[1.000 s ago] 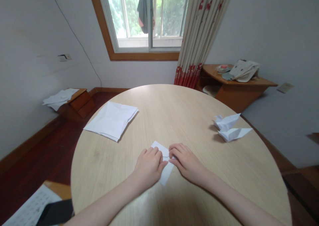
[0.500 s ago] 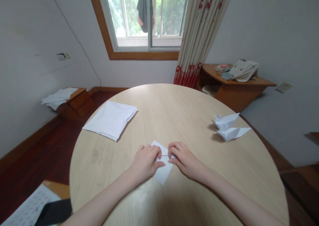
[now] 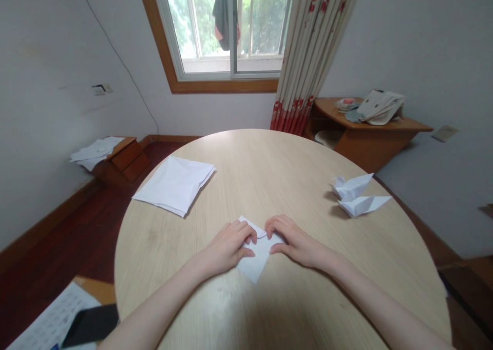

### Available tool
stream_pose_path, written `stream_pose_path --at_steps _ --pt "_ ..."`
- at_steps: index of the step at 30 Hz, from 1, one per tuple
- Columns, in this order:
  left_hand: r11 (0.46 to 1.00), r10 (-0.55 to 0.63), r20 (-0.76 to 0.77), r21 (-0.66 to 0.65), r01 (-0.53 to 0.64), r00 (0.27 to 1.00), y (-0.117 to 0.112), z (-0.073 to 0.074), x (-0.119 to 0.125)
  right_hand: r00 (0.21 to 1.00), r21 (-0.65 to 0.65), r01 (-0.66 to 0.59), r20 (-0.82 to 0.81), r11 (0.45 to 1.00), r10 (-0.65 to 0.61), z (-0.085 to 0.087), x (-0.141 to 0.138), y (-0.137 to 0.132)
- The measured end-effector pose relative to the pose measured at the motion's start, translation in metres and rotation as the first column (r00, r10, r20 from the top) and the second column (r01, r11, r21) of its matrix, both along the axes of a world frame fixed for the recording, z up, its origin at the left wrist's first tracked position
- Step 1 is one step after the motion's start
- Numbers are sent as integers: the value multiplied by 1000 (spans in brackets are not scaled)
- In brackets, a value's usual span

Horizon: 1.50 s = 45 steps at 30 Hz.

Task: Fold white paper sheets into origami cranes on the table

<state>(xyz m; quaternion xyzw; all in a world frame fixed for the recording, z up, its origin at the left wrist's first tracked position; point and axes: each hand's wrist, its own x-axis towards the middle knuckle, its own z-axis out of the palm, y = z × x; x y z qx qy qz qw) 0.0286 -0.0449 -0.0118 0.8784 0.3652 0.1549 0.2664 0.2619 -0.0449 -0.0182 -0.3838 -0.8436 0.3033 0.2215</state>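
A small folded white paper lies on the round wooden table, close to me. My left hand rests on its left half, fingers curled and thumb pinching an edge. On the right half, my right hand presses down with bent fingers. Both hands nearly meet over the middle of the paper, which hides its centre. One corner pokes out toward me and another away from me.
A stack of white sheets lies at the table's far left. Two folded paper figures sit at the right edge. A dark phone on printed paper shows at bottom left. A low cabinet and a side shelf stand against the walls.
Both hands have spread slightly apart over the paper, uncovering more of its middle and near corner. The view has shifted a little.
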Motion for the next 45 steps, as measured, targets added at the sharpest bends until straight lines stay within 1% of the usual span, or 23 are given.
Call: stream_pose_path --at_steps 5,8,14,19,24,26,29,31,35,40,42,45 --pt "1000 -11 -23 6 12 1000 0 1 0 999 2 22 48 1000 -22 3 5 2" --pt "999 -22 -62 26 24 998 -1 2 0 997 10 29 70 1000 -29 3 8 4" --pt "990 -60 -158 120 79 986 -3 4 0 994 22 54 98 998 -56 5 12 5" --pt "978 -67 -229 176 109 971 0 4 8 992 44 73 97 996 -77 6 16 5" --pt "965 -81 -251 224 139 965 7 1 16 987 131 116 94 985 -129 7 19 7" --pt "964 -82 -225 229 135 971 11 -1 17 989 166 100 88 981 -115 6 19 7" --pt "962 -65 -150 253 102 986 15 -3 16 994 221 40 87 975 -61 4 17 6" --pt "949 -63 -128 300 100 990 16 -4 14 993 270 16 111 963 -48 1 16 5" --pt "898 -107 -153 409 162 982 15 -5 10 978 373 -17 201 928 -63 -3 14 2" --pt "853 -151 -166 475 214 974 13 -12 8 955 421 -20 275 907 -107 -2 12 -3" --pt "848 -144 -164 488 207 976 12 -14 9 947 443 -18 296 896 -127 -3 11 -5" --pt "857 -113 -163 483 179 980 10 -14 11 939 462 -18 312 887 -144 -4 11 -7"
